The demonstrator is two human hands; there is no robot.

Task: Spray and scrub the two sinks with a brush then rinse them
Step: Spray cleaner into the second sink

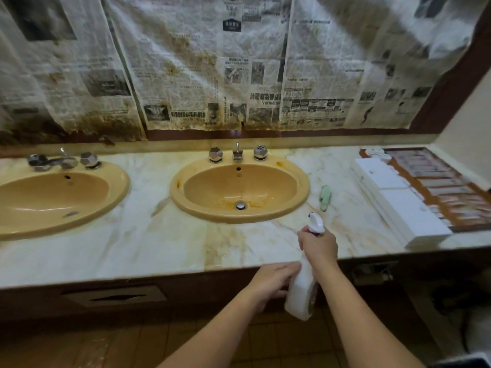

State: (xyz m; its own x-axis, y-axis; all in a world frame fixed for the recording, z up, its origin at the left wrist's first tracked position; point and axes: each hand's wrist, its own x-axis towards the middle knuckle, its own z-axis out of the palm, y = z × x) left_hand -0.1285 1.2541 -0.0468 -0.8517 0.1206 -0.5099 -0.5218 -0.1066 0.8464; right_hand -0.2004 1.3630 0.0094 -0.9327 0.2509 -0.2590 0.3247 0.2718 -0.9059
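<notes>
Two yellow-ochre sinks are set into a stained marble counter (159, 243): the left sink (117, 192) and the right sink (303, 187), each with chrome taps behind it. A light green brush (324, 198) lies on the counter just right of the right sink. A white spray bottle (303, 288) with a white and purple nozzle hangs in front of the counter edge, nozzle pointing toward the right sink. My right hand (320, 247) grips its neck at the trigger. My left hand (273, 281) rests against the bottle's lower body.
Stained newspaper (212, 62) covers the wall behind the counter. White boxes (393, 197) and a brown tray of small packets (451, 187) fill the counter's right end. A slot panel (117, 296) sits in the dark cabinet front below. Tiled floor lies underfoot.
</notes>
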